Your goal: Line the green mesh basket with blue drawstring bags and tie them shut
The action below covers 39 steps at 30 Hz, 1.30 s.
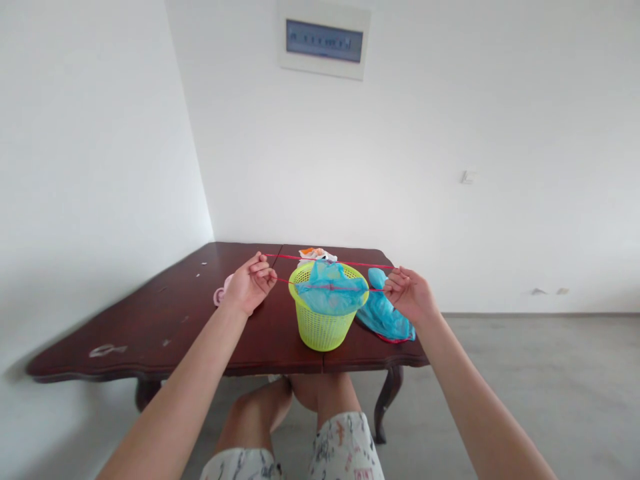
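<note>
Our L hand [250, 283] and R hand [410, 295] are narrowed to pinches on a thin red cord [330, 261], pulled taut so it spans the lime-green plastic mesh basket [324, 330] w/ its crumpled blue plastic bag [330, 290], on a dark-brown wooden table [150, 333].

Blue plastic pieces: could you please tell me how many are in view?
2. One blue piece sits in the mouth of the lime-green basket; the other blue piece lies on the dark table, right of it. More may be hidden.

Two hands [250, 283], one lime basket [325, 332], one red string [330, 260], two blue pieces [383, 313].
</note>
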{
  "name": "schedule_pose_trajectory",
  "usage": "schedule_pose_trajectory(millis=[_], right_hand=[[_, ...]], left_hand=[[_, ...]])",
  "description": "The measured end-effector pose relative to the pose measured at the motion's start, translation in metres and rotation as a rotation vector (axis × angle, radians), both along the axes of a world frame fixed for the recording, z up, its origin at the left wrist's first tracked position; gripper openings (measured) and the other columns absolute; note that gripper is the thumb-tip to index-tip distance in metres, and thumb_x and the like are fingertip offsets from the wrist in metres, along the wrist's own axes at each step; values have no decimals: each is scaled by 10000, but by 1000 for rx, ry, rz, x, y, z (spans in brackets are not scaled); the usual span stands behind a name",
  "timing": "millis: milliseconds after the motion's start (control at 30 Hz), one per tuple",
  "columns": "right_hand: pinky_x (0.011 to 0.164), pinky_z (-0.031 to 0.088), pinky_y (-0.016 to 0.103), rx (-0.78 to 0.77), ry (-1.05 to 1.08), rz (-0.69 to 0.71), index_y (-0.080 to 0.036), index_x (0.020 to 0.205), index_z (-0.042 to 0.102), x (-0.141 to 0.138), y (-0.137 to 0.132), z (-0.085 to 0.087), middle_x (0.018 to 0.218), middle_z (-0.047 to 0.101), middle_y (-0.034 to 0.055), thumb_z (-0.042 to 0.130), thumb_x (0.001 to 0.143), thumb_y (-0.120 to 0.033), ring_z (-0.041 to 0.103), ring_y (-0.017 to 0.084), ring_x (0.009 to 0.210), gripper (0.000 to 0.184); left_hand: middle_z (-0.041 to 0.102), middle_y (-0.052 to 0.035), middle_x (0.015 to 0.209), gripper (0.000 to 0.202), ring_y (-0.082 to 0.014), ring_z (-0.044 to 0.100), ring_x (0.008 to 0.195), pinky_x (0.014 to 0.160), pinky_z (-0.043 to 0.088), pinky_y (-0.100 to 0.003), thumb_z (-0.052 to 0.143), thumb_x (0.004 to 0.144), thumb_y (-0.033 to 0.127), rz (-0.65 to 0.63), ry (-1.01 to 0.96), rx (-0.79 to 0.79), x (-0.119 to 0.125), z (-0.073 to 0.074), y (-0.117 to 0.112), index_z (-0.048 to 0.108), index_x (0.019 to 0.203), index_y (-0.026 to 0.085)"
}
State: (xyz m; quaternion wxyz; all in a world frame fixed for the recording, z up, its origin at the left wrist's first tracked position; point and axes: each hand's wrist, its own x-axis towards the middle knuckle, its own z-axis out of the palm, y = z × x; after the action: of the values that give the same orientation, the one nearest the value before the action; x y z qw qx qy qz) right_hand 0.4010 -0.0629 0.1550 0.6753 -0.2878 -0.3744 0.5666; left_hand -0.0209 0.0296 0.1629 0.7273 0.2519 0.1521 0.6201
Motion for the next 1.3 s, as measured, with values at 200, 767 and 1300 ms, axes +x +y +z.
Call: schedule_pose_trajectory(millis=[200,767,1300], right_hand=[[784,648,331,12,162,-25,-265,877,604,-10,2,-12,714,480,-76,919,886,-325,476,128,611,321],[555,556,123,175,679,92,-266,1272,715,-53,-47,-14,1027,716,-20,601,970,76,512,46,608,471],[787,637,266,229,520,-82,-297,1436,754,-44,-75,-26,873,586,-71,825,946,-136,572,103,748,521]], left_hand=[[890,30,1064,322,-56,811,755,992,733,-292,508,1212,79,66,-144,121,16,-8,-5,772,1308,236],[800,-64,1453,1037,1,616,567,632,678,-163,980,1002,209,72,71,353,45,-26,-29,423,1833,479],[241,102,638,634,-92,221,539,517,394,-187,883,1045,641,-52,175,440,12,-58,-53,557,730,198]])
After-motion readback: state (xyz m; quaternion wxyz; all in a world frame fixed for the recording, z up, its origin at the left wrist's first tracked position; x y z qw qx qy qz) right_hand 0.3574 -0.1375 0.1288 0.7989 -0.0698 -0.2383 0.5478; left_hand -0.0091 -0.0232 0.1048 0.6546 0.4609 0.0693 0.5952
